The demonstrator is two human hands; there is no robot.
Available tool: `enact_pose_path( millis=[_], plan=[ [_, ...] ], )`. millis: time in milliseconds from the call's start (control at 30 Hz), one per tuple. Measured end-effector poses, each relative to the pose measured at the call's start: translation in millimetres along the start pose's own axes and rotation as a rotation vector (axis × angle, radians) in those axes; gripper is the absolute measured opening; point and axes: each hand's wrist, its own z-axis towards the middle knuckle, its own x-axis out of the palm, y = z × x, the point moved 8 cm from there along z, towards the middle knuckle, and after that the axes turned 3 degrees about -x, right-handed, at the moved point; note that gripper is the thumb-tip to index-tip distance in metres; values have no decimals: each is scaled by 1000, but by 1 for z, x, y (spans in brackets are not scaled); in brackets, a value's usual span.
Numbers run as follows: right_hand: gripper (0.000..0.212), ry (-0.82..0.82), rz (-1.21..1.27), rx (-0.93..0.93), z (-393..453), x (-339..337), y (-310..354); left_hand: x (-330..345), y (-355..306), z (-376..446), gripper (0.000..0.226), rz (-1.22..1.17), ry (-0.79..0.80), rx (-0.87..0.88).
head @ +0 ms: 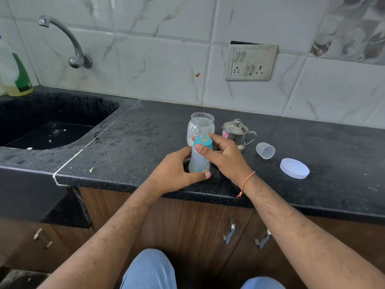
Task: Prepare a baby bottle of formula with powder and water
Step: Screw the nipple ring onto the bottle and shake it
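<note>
Left hand (177, 172) grips the baby bottle (199, 161), right hand (224, 155) pinches its teal collar (203, 143); jar (201, 127) behind.

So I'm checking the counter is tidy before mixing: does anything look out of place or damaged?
Mostly minor: the small clear cup lies tipped on its side on the counter, near a loose white lid. On the wall, the switch plate sits askew, exposing a dark gap above it.

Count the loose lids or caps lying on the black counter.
2: a clear plastic cap on its side right of the steel jug, and a flat white round lid nearer the counter's front edge. Others may be hidden behind the hands.
</note>
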Motion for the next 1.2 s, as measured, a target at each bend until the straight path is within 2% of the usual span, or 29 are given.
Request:
enact_pose_path(
  millis=[67, 133, 200, 300, 367, 433, 600, 667, 800, 1000, 1067, 1200],
  plan=[
    [35, 118, 51, -13, 2, 5, 2, 1, 1, 1, 62, -35, 77, 10],
    [34, 153, 67, -17, 4, 7, 0, 1, 3, 2, 50, -32, 100, 9],
    [33, 122, 70, -21, 5, 6, -3, 0, 6, 4, 48, -5, 61, 18],
    [35, -27, -49, -40, 1, 4, -1, 1, 9, 4, 51, 50, -27, 2],
    [43, -111, -152, -45, -3, 6, -1, -4, 8, 0, 60, 88, -119, -19],
    [45, -84, -102, -33, -1, 9, -5, -9, 8, -3, 73, 92, -183, -48],
    [32, 159, 64, -14, 10, 10, -2, 0, 14, 5, 76, 28, 9, -53],
    [31, 187, 55, -16, 11, 11, -2, 4, 17, 9, 75, 64, 64, -36],
    [32, 105, 9, -37, 8, 8, -2, 7, 21, 12, 74, 140, -6, -2],
    [44, -143, -159, -59, 2, 13, -3, -4, 6, 1, 77, 282, -227, -14],
    [46, -107, -162, -61, 3, 12, -1, -5, 7, 1, 78, 243, -228, -16],
    [33, 48, -148, -21, 9, 2, 5, 3, 17, 9, 75, 230, -80, -35]
  ],
)
